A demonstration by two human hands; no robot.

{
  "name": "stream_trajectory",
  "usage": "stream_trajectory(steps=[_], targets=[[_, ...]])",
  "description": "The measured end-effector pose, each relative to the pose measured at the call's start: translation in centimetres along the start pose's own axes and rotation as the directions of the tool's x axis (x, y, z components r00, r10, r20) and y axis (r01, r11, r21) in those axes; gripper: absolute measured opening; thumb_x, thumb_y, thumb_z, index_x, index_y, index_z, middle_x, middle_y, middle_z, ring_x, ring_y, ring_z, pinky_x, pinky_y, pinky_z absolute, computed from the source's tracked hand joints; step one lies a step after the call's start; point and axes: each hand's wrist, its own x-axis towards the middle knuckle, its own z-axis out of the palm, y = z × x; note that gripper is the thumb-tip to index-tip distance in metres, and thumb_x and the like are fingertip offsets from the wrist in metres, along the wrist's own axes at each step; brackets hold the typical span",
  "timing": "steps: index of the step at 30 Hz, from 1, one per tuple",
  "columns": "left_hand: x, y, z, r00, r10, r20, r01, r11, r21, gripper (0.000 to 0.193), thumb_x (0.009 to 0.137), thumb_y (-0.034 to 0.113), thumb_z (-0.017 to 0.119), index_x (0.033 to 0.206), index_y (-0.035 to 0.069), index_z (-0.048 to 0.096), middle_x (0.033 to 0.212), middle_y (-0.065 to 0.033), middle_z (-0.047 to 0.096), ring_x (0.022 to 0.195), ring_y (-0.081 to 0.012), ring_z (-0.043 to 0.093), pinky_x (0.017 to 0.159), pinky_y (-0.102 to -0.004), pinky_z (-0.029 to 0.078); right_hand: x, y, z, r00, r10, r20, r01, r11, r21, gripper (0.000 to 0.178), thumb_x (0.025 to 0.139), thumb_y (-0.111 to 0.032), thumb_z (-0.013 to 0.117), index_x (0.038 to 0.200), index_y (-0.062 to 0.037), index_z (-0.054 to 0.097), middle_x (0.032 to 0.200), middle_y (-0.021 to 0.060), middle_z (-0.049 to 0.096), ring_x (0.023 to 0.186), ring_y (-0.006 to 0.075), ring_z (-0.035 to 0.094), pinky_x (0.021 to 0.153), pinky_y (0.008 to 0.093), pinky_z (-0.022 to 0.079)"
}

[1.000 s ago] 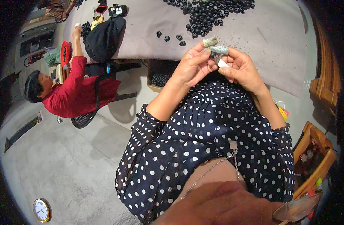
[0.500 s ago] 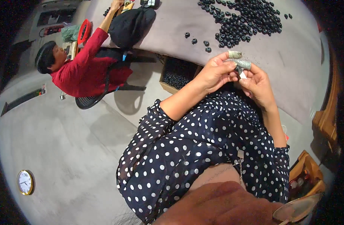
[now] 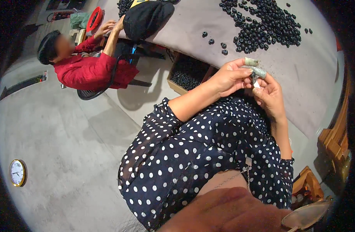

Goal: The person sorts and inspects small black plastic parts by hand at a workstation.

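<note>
Above my lap, close to the table edge, both hands are closed and meet at the fingertips. My left hand (image 3: 232, 78) pinches a small dark piece (image 3: 254, 77), mostly hidden by the fingers. Between thumb and fingers, my right hand (image 3: 272, 96) grips a small flat white piece (image 3: 256, 83) against it; its exact kind is not clear. A greenish-grey wrap (image 3: 251, 61) covers my left index fingertip, and a grey wrap (image 3: 259, 72) covers my right index finger. Beyond them, a large pile of small black ring-like parts (image 3: 268, 29) lies on the table, with several loose ones (image 3: 211, 41) nearer.
The table (image 3: 196, 19) has a pale cover. Below its edge stands a cardboard box (image 3: 177, 87) of black parts. At left a co-worker in red (image 3: 88, 71) sits on a black chair, near a black bag (image 3: 146, 19) and a red bowl (image 3: 94, 19). Wooden furniture (image 3: 334, 141) stands right.
The view has shifted slightly. My hands stay together in nearly the same pose. The co-worker's outstretched arm has drawn back from the table, and both their hands now show beside the black bag.
</note>
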Motion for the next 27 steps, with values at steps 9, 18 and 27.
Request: stream_trajectory(steps=[9,18,27], targets=[[0.2,-0.3,-0.4,0.998,-0.044,0.046,0.046,0.998,-0.043,0.032,0.088,0.008,0.057,0.119,0.007,0.051,0.096,-0.0077,0.063,0.075,-0.0127,0.061,0.068,-0.0271,0.054,-0.4,-0.5,-0.3,0.999,0.052,-0.004,-0.052,0.998,0.032,0.040,0.080,-0.007,0.065,0.117,0.0008,0.051,0.080,-0.0003,0.058,0.052,0.0006,0.046,0.042,0.0131,0.034],[0.6,0.1,0.2,0.997,0.062,0.051,-0.061,0.998,-0.004,0.032,0.088,0.005,0.056,0.118,0.000,0.048,0.098,-0.0123,0.062,0.081,-0.0183,0.063,0.068,-0.0280,0.054,0.4,-0.3,-0.6,1.000,0.025,-0.017,-0.023,0.996,0.083,0.030,0.082,-0.008,0.064,0.110,0.0006,0.057,0.084,0.0018,0.064,0.051,0.0003,0.047,0.041,0.0134,0.035],[0.8,-0.6,-0.1,1.000,-0.006,-0.001,0.006,0.999,0.032,0.033,0.088,0.007,0.058,0.119,0.003,0.049,0.097,-0.0095,0.062,0.079,-0.0148,0.061,0.069,-0.0289,0.053,0.2,0.4,-1.3,0.996,0.041,-0.079,-0.036,0.997,0.063,0.020,0.084,-0.013,0.063,0.100,-0.0007,0.061,0.077,0.0009,0.064,0.048,0.0002,0.046,0.040,0.0128,0.031]])
